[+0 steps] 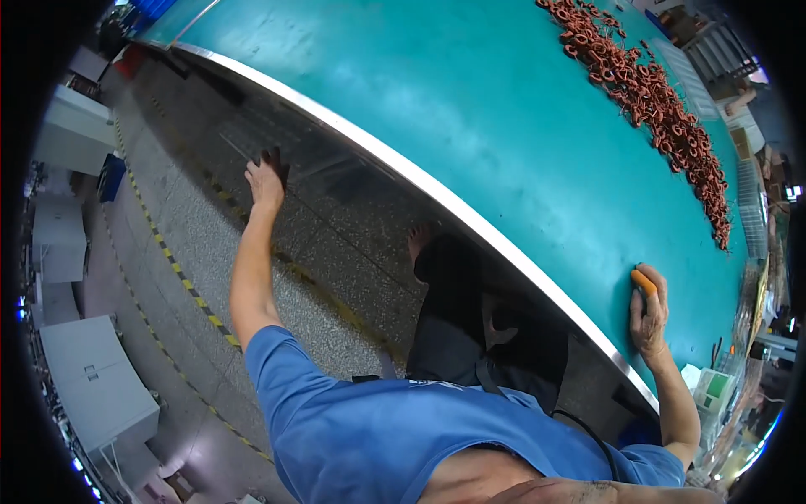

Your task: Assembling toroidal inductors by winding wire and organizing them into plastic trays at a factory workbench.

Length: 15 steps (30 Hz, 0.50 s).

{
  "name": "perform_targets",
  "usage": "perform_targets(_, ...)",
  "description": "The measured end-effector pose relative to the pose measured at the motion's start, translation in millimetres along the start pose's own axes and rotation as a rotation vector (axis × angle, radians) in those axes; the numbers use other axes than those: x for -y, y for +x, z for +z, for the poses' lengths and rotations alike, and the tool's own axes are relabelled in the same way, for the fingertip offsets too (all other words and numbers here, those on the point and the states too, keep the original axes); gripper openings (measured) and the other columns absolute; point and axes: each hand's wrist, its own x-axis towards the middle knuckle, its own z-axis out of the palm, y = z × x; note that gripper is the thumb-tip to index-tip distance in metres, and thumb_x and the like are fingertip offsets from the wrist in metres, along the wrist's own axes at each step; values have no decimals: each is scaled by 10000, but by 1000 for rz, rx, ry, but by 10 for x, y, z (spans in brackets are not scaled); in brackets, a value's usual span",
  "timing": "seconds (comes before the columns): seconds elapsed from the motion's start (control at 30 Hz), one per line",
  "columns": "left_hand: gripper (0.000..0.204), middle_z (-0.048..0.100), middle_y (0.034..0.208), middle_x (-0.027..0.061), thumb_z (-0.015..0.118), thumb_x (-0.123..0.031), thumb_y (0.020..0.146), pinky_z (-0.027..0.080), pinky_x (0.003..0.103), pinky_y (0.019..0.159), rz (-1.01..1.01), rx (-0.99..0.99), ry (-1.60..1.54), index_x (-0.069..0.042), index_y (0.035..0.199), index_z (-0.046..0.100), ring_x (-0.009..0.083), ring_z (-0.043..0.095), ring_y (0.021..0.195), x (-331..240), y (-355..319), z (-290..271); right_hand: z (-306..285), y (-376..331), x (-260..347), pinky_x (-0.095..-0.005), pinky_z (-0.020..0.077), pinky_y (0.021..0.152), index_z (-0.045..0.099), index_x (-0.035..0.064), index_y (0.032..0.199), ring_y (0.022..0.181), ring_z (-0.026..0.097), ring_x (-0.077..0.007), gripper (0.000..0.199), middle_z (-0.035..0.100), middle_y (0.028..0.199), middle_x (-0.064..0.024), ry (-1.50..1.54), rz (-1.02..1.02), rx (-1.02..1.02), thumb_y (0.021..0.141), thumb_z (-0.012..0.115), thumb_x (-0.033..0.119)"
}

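Note:
My left hand (267, 178) reaches out over the floor on the left, away from the table's metal edge. Its fingers look spread, and their dark tips lie in shadow; nothing shows in them. On the right, my right hand (651, 317) rests on the green tabletop (420, 109) near its front edge. The thumb stands apart from the bent fingers. A small orange piece (644, 282) sits at the index finger and looks like a finger cot, though I cannot be sure. Farther back lies a long heap of reddish-brown ring-shaped parts with wire leads (646, 97).
The table's pale metal edge (403, 160) runs diagonally past my body. My legs and one bare foot (418, 239) are below it. Yellow-black tape (180, 273) marks the floor. White cabinets (99, 378) stand at left. Clear trays (751, 218) line the table's far right.

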Motion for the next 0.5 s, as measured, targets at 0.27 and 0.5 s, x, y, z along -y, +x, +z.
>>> perform_targets(0.27,364,594,930,180,598,-327,899,405,463,861,-60,-203,-53,-106,1189,607,349,531,911,704,-655,-1166,66,18,-8,-412,444,931,548,-60,1092,1082,547,-360,256,547,1185,-183,51,-55,-28,836,533,-59)
perform_targets(0.5,389,611,906,7,511,-373,966,410,278,720,-758,-15,-959,-42,1131,629,115,511,789,1018,-2032,-1917,65,-87,-29,-410,471,893,561,-57,1087,1072,561,-369,228,555,1188,-186,70,-106,-93,859,545,-51)
